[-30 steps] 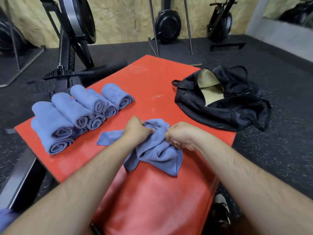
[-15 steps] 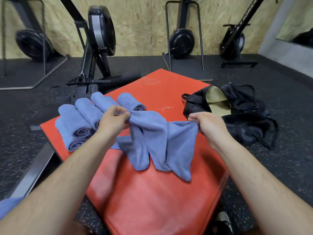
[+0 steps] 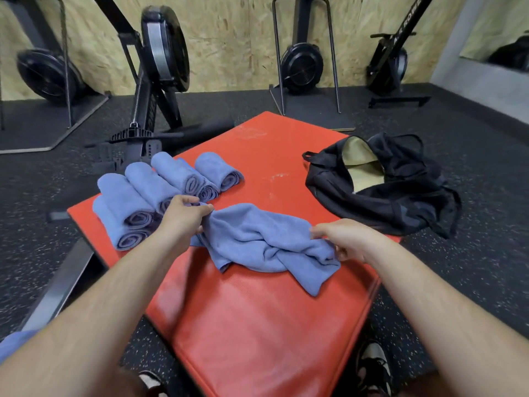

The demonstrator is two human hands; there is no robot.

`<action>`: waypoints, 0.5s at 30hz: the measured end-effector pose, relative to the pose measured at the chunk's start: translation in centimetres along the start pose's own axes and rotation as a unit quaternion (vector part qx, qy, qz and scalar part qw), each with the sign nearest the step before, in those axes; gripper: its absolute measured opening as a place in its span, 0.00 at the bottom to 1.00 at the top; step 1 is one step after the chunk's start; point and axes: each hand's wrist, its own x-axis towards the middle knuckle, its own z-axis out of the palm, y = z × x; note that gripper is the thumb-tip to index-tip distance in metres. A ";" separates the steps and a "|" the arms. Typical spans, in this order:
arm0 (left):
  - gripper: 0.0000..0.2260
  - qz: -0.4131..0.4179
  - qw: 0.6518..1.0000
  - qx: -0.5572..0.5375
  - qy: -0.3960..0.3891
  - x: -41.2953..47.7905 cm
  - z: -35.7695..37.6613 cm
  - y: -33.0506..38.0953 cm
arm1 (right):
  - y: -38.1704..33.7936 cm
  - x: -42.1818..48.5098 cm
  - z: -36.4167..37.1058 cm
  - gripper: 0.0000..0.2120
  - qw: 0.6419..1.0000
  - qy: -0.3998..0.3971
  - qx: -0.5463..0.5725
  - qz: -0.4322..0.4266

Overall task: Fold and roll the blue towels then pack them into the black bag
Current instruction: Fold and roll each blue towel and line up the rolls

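Note:
A crumpled blue towel (image 3: 266,242) lies twisted across the middle of the red mat (image 3: 257,325). My left hand (image 3: 183,216) pinches its left end, close to the rolled towels. My right hand (image 3: 343,239) sits at the towel's right end with its fingers curled on the cloth there. Several rolled blue towels (image 3: 160,193) lie side by side on the mat's left part. The black bag (image 3: 383,193) lies open at the mat's right edge, showing a tan lining.
Rowing machines (image 3: 160,53) and black stands stand on the dark rubber floor behind and left of the mat, against a wooden board wall. My shoes (image 3: 372,365) show by the mat's near edge. A metal rail (image 3: 57,287) runs along the mat's left side.
The towel was bunched between both hands, then lifted and pulled apart; now it lies lower, stretched out across the mat with my hands wider apart.

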 end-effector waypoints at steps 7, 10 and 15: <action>0.02 -0.036 0.997 -0.061 0.000 -1.1 0.4 -0.2 | -1.8 1.7 1.9 0.22 0.983 0.125 -0.069 -0.119; 0.07 -0.014 0.999 -0.028 -0.030 -1.0 0.1 -0.5 | -2.3 3.2 2.4 0.15 0.988 0.090 -0.060 -0.112; 0.07 0.023 0.999 0.021 0.002 0.0 -0.3 -0.7 | -3.0 4.0 2.1 0.12 0.996 -0.039 0.014 -0.083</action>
